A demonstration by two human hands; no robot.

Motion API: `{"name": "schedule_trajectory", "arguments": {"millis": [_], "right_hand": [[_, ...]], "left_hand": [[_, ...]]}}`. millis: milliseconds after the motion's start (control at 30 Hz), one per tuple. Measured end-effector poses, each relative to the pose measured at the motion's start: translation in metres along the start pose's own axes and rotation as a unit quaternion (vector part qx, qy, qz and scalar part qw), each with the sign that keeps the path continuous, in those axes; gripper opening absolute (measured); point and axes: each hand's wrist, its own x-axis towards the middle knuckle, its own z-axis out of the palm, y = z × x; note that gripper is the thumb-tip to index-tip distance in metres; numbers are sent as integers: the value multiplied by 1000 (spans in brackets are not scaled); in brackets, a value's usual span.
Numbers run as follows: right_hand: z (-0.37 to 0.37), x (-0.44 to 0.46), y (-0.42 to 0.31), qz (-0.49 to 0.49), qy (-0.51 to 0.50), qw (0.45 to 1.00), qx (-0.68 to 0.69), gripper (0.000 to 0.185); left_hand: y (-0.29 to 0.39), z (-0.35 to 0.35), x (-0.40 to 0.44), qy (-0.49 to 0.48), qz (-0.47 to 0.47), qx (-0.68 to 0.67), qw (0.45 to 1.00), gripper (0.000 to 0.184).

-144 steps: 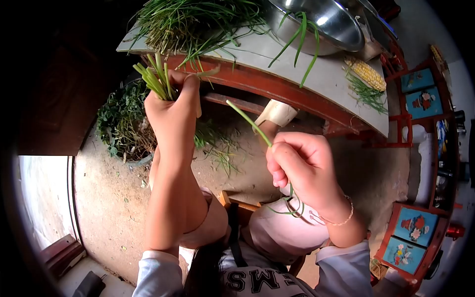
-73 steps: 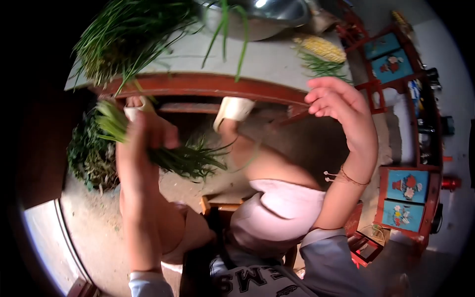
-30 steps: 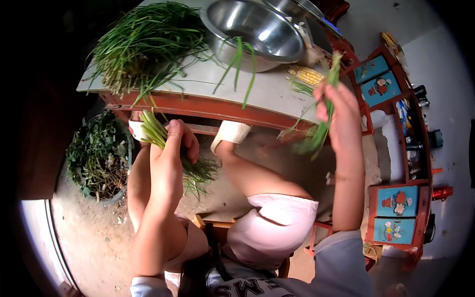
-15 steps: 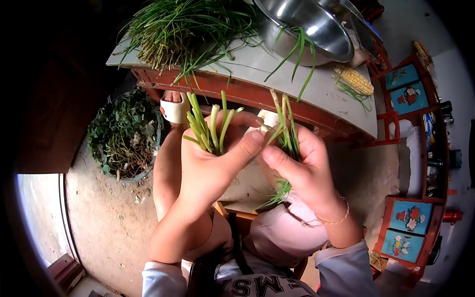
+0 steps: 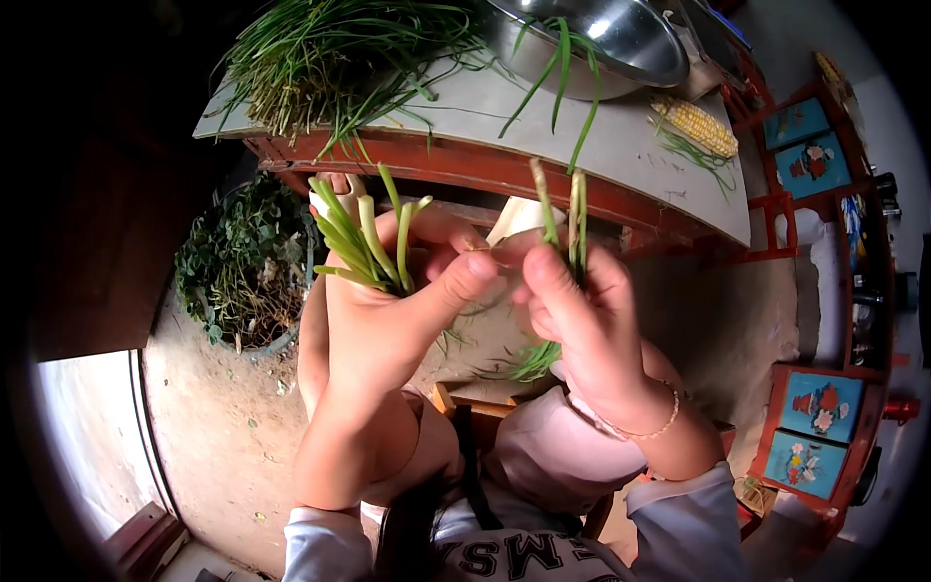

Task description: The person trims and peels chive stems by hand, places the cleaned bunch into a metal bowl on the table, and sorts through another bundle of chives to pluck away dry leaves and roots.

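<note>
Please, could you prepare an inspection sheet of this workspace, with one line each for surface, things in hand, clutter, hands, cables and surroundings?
Surface: pale-topped table, bearing a pile of greens, a metal bowl and corn.
Things in hand: two bunches of green stems; left bunch thicker than right bunch.
Clutter: long leaves over the bowl's rim; loose leaves beside the corn; green scraps on the floor.
Hands: left hand closed around the left bunch, right hand around the right bunch; the spot between them is blurred.
Cables: nothing seen.
Surroundings: tub of leafy plants at left; red cabinet with blue panels at right.
</note>
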Motion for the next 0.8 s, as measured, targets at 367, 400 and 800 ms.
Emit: {"name": "schedule_trajectory", "arguments": {"millis": [367,400,800], "right_hand": [[-17,15,-2,-219,194,956,30,26],[-22,14,-5,-207,137,967,54,25],[-36,24,-7,-200,185,961,-44,20]], "left_hand": [[2,-6,2,36,-42,10,998,16],[3,-6,3,38,-52,-1,998,16],[1,-16,7,86,-41,30,995,14]]}}
